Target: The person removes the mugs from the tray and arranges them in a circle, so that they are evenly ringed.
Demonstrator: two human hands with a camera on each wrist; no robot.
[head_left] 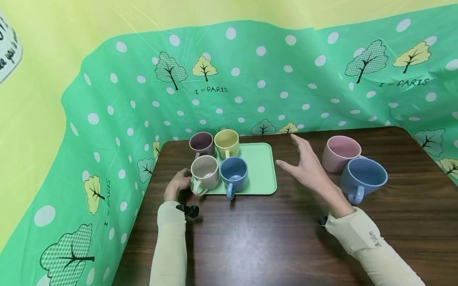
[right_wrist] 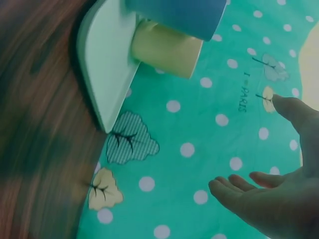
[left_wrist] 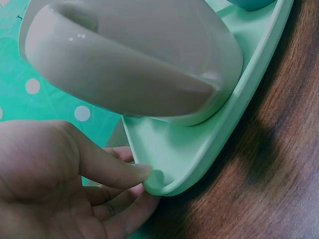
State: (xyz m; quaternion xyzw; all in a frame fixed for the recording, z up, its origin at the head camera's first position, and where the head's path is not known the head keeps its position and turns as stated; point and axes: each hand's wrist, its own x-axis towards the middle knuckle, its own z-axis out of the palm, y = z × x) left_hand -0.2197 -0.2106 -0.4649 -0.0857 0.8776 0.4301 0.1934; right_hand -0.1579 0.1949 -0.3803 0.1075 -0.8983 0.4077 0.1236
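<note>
A pale green tray (head_left: 259, 169) carries a purple mug (head_left: 202, 143), a yellow mug (head_left: 227, 143), a light beige mug (head_left: 205, 172) and a blue mug (head_left: 234, 173) in two rows on its left part. My left hand (head_left: 177, 183) pinches the tray's near left corner, thumb on top of the rim and fingers beneath, as the left wrist view shows. Just right of the tray, my right hand (head_left: 304, 165) hovers with thumb and fingers spread, holding nothing. To its right stand a pink mug (head_left: 341, 154) and a larger-looking blue mug (head_left: 363, 176), close together.
The dark wooden table (head_left: 247, 238) bears everything. A green cloth (head_left: 272, 71) with white dots and printed trees hangs behind the table and along its left side. A black strap (head_left: 187, 210) is on my left wrist.
</note>
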